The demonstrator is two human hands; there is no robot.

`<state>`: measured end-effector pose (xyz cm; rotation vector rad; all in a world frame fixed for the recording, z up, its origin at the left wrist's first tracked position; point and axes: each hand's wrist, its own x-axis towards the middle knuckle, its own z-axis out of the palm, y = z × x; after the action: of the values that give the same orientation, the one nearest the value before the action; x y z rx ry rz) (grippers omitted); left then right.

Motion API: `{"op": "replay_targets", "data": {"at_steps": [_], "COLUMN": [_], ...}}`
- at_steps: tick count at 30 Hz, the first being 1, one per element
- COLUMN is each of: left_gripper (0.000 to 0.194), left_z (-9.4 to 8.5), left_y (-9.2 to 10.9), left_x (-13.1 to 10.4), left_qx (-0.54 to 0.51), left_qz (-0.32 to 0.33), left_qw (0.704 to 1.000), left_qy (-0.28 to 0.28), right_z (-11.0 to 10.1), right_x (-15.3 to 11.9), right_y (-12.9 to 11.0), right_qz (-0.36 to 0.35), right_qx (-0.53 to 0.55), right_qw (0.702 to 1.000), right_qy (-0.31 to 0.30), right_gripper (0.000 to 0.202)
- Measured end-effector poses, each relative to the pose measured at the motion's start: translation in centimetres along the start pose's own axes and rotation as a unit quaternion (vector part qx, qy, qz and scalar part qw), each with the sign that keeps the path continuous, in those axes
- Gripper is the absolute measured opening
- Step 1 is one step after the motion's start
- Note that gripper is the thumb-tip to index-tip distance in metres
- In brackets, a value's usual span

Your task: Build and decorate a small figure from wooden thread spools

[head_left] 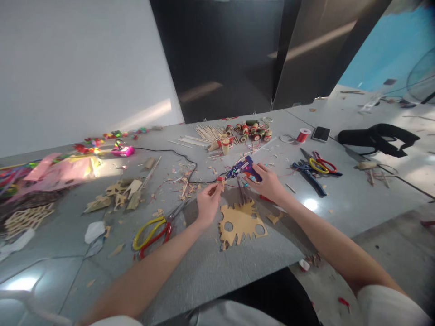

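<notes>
My right hand (pixel 267 182) is wrapped round the handle of a blue hot glue gun (pixel 239 167), whose nozzle points left. My left hand (pixel 208 203) pinches a small red-topped piece (pixel 220 179) right at the nozzle; its exact kind is too small to make out. Below both hands lies a tan cardboard sheet (pixel 239 225) with ragged cut edges and round holes. Scissors with yellow and red handles (pixel 154 233) rest on the table left of my left forearm.
Behind the hands are thin sticks (pixel 209 133) and a pile of red-banded cylinders (pixel 253 131). To the right lie pliers (pixel 310 177), more scissors (pixel 321 165), a red spool (pixel 303 135) and a phone (pixel 321 134). A black cord (pixel 183 156) crosses the left side.
</notes>
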<state>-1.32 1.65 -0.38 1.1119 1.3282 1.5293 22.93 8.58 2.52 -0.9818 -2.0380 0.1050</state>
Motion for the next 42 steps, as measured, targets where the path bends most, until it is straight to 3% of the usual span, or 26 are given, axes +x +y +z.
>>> {"op": "replay_targets", "data": {"at_steps": [42], "left_gripper": [0.045], "left_z": [-0.06], "left_y": [-0.23], "left_x": [0.01], "left_qx": [0.002], "left_qz": [0.011], "left_qw": [1.000], "left_qy": [-0.002], "right_z": [-0.44], "right_x": [0.01], "right_y": [0.14], "right_qz": [-0.031], "right_qx": [-0.007], "right_qw": [0.999], "right_qy": [-0.015], "right_gripper": [0.038]}}
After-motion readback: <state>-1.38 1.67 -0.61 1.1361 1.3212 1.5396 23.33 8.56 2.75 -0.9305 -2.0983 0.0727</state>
